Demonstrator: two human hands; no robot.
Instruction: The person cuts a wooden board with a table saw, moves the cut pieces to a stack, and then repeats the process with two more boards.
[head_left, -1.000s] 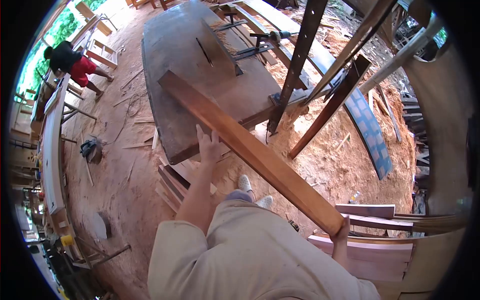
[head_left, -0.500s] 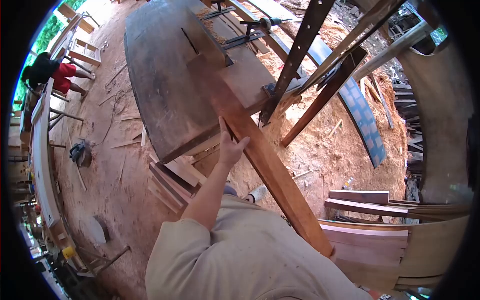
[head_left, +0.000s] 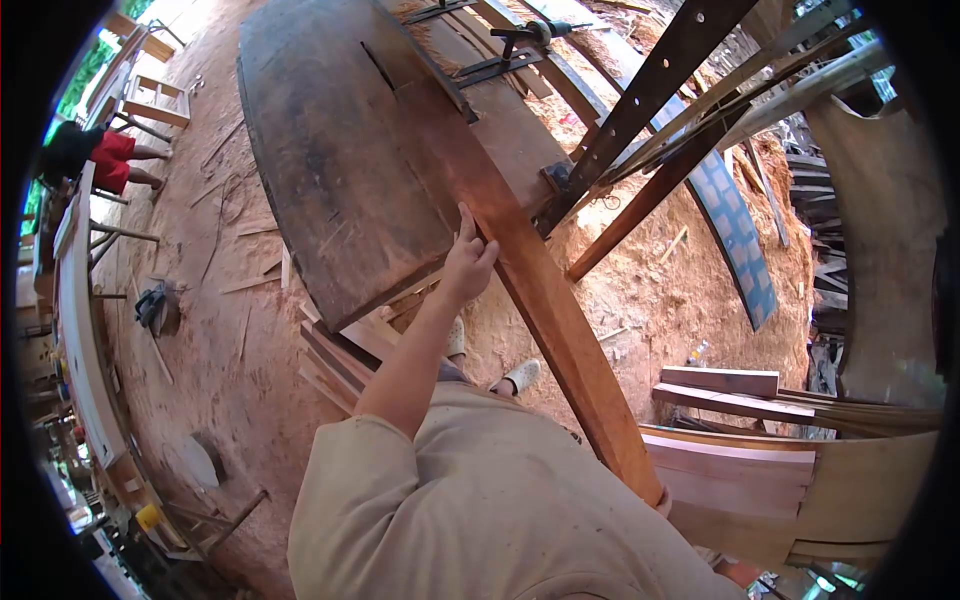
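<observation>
A long reddish-brown wooden board [head_left: 560, 350] runs diagonally from the dark worktable [head_left: 320, 190] down to my right side. Its far part lies on the tabletop, alongside a raised wooden strip [head_left: 425, 55]. My left hand [head_left: 468, 268] is at the board's left edge near the table's front, thumb bent against it and index finger pointing forward along it. Part of the grip is hidden. At the near end, beside my hip, my right hand [head_left: 665, 502] holds the board; only some fingers show. A narrow slot [head_left: 378, 65] cuts the tabletop left of the strip.
Clamps [head_left: 500, 68] and a drill [head_left: 540, 32] lie beyond the table. A dark drilled beam [head_left: 650, 95] slants at right. Wood pieces [head_left: 335, 360] lean by the table, and planks [head_left: 720, 390] lie at lower right. A person in red shorts [head_left: 115, 160] is far left.
The board has shifted slightly, its near end a little left. My left hand has moved up and right, its fingers more curled. My feet now show more fully below the table.
</observation>
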